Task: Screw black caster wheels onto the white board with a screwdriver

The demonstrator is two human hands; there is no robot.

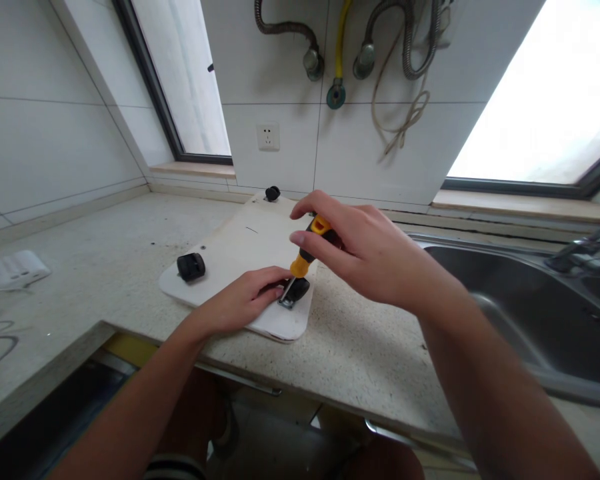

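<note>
My right hand is closed round the yellow and black handle of a screwdriver, thumb and index finger reaching past it. The shaft slants down to the metal plate of a black caster wheel at the near right corner of a white board. My left hand rests on the board, its thumb and fingers against this caster's left side; the exact grip is partly hidden. Another caster wheel sits at the board's left corner, and a third caster stands at its far end.
The board lies on a speckled countertop. To the right is a steel sink with a faucet. A white power strip lies at the left. An open drawer is below left. Hoses hang on the wall above a socket.
</note>
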